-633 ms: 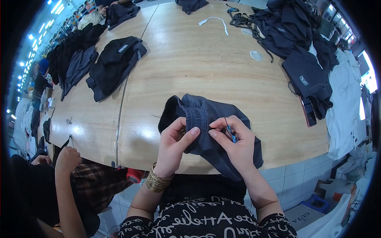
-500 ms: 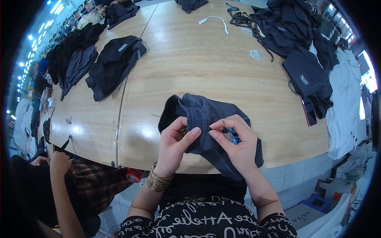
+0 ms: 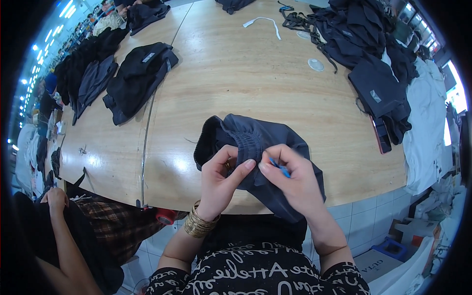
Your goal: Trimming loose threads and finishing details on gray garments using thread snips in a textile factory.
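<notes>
A dark grey garment with a gathered elastic waistband lies bunched at the table's near edge. My left hand is closed on the waistband, thumb on top and fingers tucked inside the fold. Just right of that thumb, my right hand pinches at the waistband's seam with thumb and index finger. Blue thread snips are held in the same hand, mostly covered by its fingers. Whether a thread is in the pinch is too small to tell.
Dark folded garments lie at the left. A larger dark pile covers the right side, with a phone beside it. A white strip and dark cords lie farther back. At lower left sits a co-worker, whose hand shows.
My right hand has turned slightly and closed more over the blue snips, its pinch still at the waistband. The co-worker's hand has moved left and down from the dark strip.
</notes>
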`<move>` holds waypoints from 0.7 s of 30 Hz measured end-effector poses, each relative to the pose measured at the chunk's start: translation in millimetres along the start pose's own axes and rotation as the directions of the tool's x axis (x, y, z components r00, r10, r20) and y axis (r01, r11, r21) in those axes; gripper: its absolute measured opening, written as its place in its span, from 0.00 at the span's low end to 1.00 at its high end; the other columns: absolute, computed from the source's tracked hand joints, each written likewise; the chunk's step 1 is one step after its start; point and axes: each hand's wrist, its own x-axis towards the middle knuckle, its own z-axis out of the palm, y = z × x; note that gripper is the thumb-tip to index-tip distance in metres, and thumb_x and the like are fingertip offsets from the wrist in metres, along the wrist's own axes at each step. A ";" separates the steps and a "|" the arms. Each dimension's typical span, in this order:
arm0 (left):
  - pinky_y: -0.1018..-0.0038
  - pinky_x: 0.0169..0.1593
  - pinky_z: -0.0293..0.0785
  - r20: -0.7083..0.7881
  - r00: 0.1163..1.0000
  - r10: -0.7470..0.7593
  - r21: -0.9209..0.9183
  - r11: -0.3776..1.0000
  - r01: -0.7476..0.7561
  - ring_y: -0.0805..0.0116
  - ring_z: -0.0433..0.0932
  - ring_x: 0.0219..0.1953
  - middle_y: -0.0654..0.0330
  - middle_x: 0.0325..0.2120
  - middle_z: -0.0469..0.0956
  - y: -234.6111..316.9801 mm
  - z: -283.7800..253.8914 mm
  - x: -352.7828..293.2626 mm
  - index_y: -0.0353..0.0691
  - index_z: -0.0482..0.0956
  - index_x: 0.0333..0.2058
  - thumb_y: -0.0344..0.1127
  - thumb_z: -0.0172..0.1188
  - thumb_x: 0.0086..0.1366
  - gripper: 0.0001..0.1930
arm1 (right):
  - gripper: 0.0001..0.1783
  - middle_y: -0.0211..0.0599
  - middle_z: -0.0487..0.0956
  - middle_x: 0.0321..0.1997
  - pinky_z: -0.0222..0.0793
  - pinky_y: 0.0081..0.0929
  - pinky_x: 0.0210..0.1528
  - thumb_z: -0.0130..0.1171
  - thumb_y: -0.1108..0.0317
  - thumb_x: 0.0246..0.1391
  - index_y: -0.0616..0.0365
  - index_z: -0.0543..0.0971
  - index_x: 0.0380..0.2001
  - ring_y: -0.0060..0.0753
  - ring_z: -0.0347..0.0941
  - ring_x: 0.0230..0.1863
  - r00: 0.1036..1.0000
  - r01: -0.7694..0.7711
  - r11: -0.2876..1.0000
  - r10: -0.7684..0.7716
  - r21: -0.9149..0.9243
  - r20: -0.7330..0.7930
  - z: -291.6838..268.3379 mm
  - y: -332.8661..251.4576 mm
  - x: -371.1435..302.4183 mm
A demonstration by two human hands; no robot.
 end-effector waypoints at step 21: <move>0.89 0.32 0.64 0.006 0.996 -0.088 -0.164 0.982 0.088 0.88 0.69 0.28 0.69 0.27 0.75 -0.4 6.4 -0.7 0.35 0.75 0.36 0.28 0.59 0.62 0.05 | 0.11 0.29 0.70 0.27 0.62 0.15 0.30 0.61 0.75 0.49 0.59 0.72 0.36 0.16 0.66 0.27 0.995 0.086 0.971 -0.093 -0.224 -0.020 -7.1 2.6 -6.1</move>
